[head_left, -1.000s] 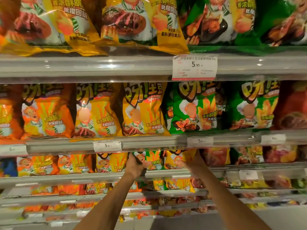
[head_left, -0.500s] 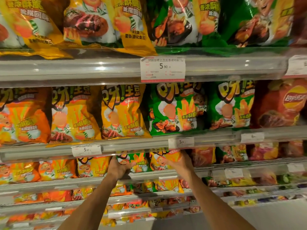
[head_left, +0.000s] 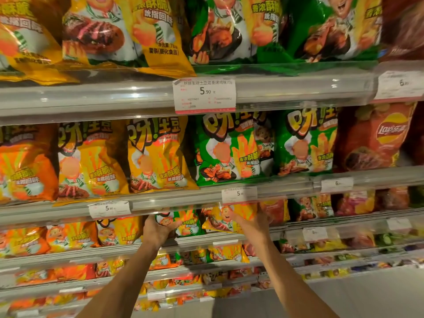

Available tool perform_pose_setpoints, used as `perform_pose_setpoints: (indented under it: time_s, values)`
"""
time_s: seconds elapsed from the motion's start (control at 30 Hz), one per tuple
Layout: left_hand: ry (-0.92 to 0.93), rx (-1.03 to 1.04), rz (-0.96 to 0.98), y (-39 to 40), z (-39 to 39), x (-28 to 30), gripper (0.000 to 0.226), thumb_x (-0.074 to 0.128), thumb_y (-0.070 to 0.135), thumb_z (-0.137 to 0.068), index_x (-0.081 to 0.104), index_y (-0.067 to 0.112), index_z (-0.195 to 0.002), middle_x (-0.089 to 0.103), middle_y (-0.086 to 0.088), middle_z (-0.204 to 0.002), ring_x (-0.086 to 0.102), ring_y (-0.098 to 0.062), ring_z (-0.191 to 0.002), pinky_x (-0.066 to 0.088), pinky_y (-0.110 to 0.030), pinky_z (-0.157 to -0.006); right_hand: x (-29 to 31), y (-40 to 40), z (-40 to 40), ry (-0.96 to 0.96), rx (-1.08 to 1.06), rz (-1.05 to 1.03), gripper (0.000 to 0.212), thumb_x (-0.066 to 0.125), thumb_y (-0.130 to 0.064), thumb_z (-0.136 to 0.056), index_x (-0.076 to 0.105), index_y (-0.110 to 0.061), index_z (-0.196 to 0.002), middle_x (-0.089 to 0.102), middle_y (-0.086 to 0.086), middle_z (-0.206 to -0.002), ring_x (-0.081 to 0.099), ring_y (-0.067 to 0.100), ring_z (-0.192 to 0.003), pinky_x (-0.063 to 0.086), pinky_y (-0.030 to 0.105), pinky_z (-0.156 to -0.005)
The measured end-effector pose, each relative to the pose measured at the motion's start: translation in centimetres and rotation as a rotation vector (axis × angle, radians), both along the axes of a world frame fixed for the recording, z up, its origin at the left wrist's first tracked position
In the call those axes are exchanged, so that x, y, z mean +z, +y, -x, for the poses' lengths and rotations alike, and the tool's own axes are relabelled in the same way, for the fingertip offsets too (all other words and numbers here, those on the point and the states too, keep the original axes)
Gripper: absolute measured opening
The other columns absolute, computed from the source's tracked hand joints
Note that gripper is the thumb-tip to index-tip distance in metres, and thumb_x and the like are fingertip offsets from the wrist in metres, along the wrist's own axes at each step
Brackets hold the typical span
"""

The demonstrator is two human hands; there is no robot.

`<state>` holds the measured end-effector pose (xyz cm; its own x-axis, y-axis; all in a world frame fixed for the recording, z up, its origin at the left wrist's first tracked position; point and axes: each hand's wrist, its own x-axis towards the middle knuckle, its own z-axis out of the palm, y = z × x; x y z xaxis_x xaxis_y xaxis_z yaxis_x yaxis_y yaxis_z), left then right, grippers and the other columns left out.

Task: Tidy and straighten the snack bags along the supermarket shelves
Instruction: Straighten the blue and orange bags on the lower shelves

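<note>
Both my hands reach into the third shelf down. My left hand (head_left: 158,230) grips the left edge of a green snack bag (head_left: 189,222), thumb curled across its front. Beside it stands a yellow snack bag (head_left: 226,218); my right hand (head_left: 253,222) holds its right side, fingers behind the bag and mostly hidden. A red bag (head_left: 276,211) stands just right of that hand. The shelf rail (head_left: 160,204) above hides the tops of both bags.
Above are rows of orange, yellow (head_left: 156,157) and green bags (head_left: 229,148), with a red Lay's bag (head_left: 376,138) at the right. Price tags (head_left: 204,95) hang on the rails. Lower shelves hold more small bags. Grey floor shows at bottom right.
The view has shifted so the shelves slide left. Both hands stay on the same two bags on the third shelf, their grips little changed.
</note>
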<state>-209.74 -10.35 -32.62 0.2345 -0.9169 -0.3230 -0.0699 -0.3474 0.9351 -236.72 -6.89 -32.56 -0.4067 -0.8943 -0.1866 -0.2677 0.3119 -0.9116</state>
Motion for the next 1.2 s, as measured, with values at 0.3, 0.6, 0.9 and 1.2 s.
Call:
perform_pose_setpoints:
  time_s: [0.3, 0.6, 0.9, 1.2]
  values:
    - [-0.044, -0.066, 0.024, -0.5, 6.3, 0.2, 0.04, 0.089, 0.007, -0.067, 0.068, -0.006, -0.098, 0.073, -0.017, -0.09, 0.069, -0.031, -0.089, 0.057, -0.049, -0.086, -0.3, 4.5, 6.8, -0.107, 0.054, 0.021, 0.04, 0.093, -0.033, -0.071, 0.071, -0.029, -0.105, 0.077, -0.014, -0.088, 0.071, 0.005, -0.085, 0.05, 0.01, -0.064]
    - [-0.179, -0.137, 0.072, 0.4, 13.3, -0.7, 0.051, 0.09, 0.022, -0.069, 0.058, 0.003, -0.104, 0.066, -0.006, -0.091, 0.063, -0.019, -0.079, 0.057, -0.034, -0.079, -1.3, 7.2, 9.7, -0.186, 0.159, -0.031, 0.062, 0.095, -0.016, -0.068, 0.064, -0.029, -0.121, 0.077, -0.017, -0.106, 0.073, 0.006, -0.101, 0.058, 0.021, -0.085]
    - [-0.27, -0.295, 0.028, 0.3, 12.7, -1.4, 0.051, 0.081, 0.014, -0.081, 0.048, 0.007, -0.12, 0.061, 0.005, -0.087, 0.059, -0.017, -0.082, 0.042, -0.023, -0.065, -0.3, 8.4, 7.2, -0.209, 0.302, -0.062, 0.053, 0.088, -0.019, -0.078, 0.063, -0.033, -0.123, 0.073, -0.029, -0.107, 0.068, -0.009, -0.1, 0.056, 0.014, -0.085]
    - [-0.935, -0.398, 0.298, 4.9, 1.1, -2.4, 0.033, 0.06, 0.007, -0.089, 0.059, 0.007, -0.122, 0.06, -0.011, -0.117, 0.054, -0.031, -0.112, 0.046, -0.039, -0.096, -0.9, 6.5, -2.7, -0.298, 0.434, -0.127, 0.046, 0.094, -0.025, -0.07, 0.072, -0.028, -0.111, 0.078, -0.019, -0.101, 0.071, -0.004, -0.095, 0.051, 0.008, -0.073]
